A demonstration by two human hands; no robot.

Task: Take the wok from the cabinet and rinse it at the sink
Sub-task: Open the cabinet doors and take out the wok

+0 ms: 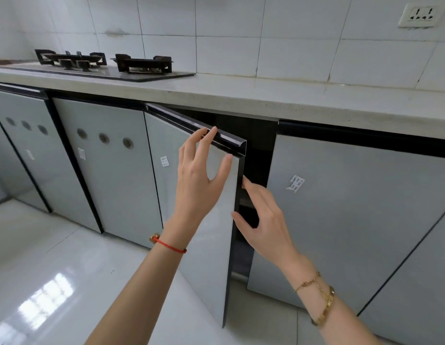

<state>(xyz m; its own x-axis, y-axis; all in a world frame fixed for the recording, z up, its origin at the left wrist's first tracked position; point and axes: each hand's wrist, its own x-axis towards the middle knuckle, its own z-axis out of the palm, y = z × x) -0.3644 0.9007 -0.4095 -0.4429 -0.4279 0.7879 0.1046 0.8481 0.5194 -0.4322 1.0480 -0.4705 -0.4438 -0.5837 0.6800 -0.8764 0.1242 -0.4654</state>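
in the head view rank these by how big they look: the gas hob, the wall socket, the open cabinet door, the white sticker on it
1. open cabinet door, though it is nearest the camera
2. gas hob
3. wall socket
4. white sticker

Two bare forearms, jewellery at both wrists.
A red cord bracelet (168,245) with a bead circles the left wrist; gold bracelets (321,298) circle the right wrist, no sleeves.
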